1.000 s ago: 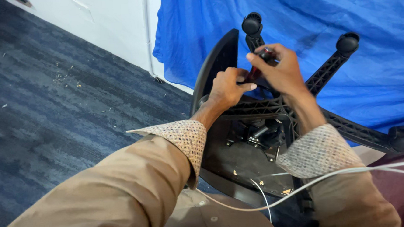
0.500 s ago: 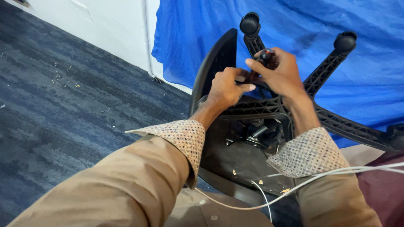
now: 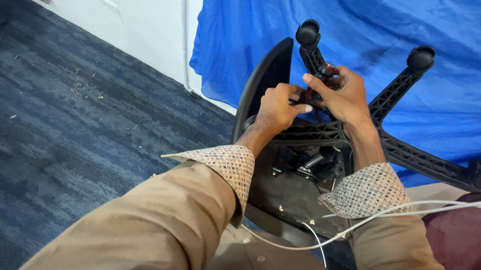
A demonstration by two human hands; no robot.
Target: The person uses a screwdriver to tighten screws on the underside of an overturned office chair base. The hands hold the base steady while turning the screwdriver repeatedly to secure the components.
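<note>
Almost nothing is changed since earlier: both hands are kept at the overturned chair base [image 3: 329, 132], at 12 o'clock. A small red-black tool [image 3: 319, 80] is gripped by the right hand [image 3: 345, 96]; the left hand [image 3: 276, 108] is closed beside it.

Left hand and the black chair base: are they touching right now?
Touching. In the head view the left hand rests against the chair base near its hub, its fingers meeting the right hand around a small red-and-black part.
</note>
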